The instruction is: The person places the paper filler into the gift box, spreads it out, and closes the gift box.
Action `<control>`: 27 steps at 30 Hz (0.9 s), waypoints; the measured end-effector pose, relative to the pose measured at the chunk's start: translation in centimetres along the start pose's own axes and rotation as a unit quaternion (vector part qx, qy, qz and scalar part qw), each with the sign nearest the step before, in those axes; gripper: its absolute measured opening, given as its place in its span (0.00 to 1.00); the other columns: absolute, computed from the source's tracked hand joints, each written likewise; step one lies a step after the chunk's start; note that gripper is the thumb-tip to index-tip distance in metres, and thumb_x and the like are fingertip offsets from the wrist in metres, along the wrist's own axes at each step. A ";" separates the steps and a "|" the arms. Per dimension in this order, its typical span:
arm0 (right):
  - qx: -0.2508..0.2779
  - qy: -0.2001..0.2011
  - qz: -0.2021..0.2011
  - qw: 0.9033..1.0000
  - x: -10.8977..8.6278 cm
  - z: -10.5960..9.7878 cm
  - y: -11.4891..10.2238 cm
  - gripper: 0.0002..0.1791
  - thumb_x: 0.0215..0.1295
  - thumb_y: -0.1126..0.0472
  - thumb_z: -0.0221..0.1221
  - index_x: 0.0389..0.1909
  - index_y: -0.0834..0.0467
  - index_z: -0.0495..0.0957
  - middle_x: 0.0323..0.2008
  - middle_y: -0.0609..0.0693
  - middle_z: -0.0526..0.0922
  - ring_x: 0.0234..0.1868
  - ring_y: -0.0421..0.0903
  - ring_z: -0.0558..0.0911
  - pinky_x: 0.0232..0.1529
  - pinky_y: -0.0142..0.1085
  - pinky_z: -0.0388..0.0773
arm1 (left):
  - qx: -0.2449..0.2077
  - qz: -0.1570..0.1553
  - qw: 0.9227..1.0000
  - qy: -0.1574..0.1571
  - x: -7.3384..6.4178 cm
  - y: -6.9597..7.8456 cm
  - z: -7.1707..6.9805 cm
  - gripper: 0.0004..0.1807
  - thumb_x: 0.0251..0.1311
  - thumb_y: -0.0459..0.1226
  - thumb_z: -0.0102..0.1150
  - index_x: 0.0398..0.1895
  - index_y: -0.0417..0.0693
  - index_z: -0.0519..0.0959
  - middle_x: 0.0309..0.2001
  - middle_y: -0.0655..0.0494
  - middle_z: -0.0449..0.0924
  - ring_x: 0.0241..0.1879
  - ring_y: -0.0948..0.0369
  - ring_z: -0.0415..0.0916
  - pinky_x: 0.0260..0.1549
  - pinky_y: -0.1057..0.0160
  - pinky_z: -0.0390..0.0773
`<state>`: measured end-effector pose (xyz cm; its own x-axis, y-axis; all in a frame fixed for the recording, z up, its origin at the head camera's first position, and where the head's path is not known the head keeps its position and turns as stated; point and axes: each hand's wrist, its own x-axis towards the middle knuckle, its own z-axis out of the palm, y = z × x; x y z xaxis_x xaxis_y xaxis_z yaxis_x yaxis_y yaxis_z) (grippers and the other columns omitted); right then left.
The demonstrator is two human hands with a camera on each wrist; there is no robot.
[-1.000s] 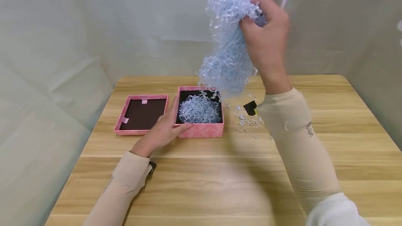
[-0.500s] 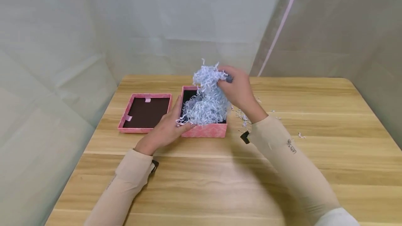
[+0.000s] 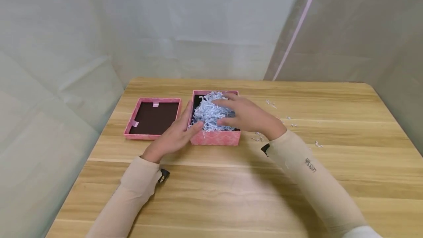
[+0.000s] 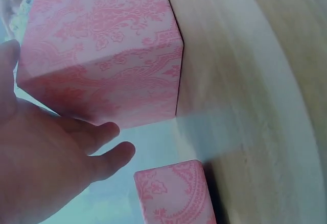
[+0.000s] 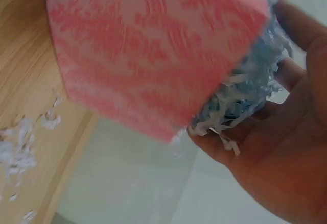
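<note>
A pink patterned box stands on the table, filled with pale blue shredded paper. My left hand rests against the box's near left corner, thumb by the front rim and fingers along the left side. In the left wrist view, its lower fingers stand off the box. My right hand lies over the shredded paper with its fingers spread. From the right wrist, curly paper strands show between that hand and the box's rim. The hand hides the paper's right part.
The pink box lid, dark inside with small pale tabs, lies upturned left of the box. Loose paper scraps are scattered on the table to the right. Pale fabric sheets hang behind the table.
My right hand has come down from above with a clump of shredded paper, let it go in the box and spread its fingers over it. The left hand stays at the box.
</note>
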<state>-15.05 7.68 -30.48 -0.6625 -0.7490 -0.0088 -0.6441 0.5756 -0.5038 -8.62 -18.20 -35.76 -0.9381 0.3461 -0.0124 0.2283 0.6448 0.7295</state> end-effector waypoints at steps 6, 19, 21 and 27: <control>-0.063 -0.085 0.023 0.994 3.5 1.8 -1.2 0.42 0.65 0.47 0.68 0.78 0.45 0.61 0.74 0.56 0.65 0.77 0.58 0.55 0.71 0.55 0.58 | 0.009 -0.015 1.000 -0.013 -0.7 0.0 -0.2 0.53 0.72 0.61 0.48 0.82 0.51 0.28 0.82 0.51 0.28 0.79 0.48 0.34 0.71 0.37 0.43; -0.189 -0.134 0.133 0.964 5.9 5.1 -1.2 0.28 0.69 0.52 0.63 0.67 0.56 0.76 0.65 0.62 0.73 0.58 0.61 0.77 0.60 0.54 0.74 | 0.085 -0.009 0.996 0.007 -0.6 0.5 0.6 0.63 0.62 0.56 0.67 0.82 0.49 0.31 0.81 0.47 0.32 0.79 0.48 0.37 0.71 0.35 0.43; -0.194 -0.127 0.129 0.964 5.7 5.1 -1.2 0.27 0.69 0.52 0.64 0.67 0.56 0.76 0.64 0.62 0.75 0.57 0.61 0.78 0.59 0.54 0.75 | 0.092 -0.005 0.996 0.007 -0.5 0.5 0.5 0.62 0.62 0.55 0.68 0.82 0.47 0.32 0.81 0.46 0.33 0.78 0.47 0.37 0.71 0.36 0.44; -0.182 -0.125 0.102 0.970 5.2 5.0 -1.0 0.29 0.71 0.52 0.61 0.71 0.54 0.73 0.69 0.62 0.70 0.66 0.62 0.72 0.65 0.55 0.68 | 0.099 -0.008 0.995 0.004 -0.4 0.2 0.6 0.62 0.63 0.56 0.66 0.82 0.48 0.32 0.81 0.44 0.34 0.78 0.47 0.38 0.71 0.37 0.45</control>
<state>-15.96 1.55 -34.29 -0.7061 -0.6374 -0.3084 -0.6322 0.7637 -0.1308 -8.00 -17.81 -35.96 -0.9440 0.3296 -0.0176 0.2589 0.7723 0.5801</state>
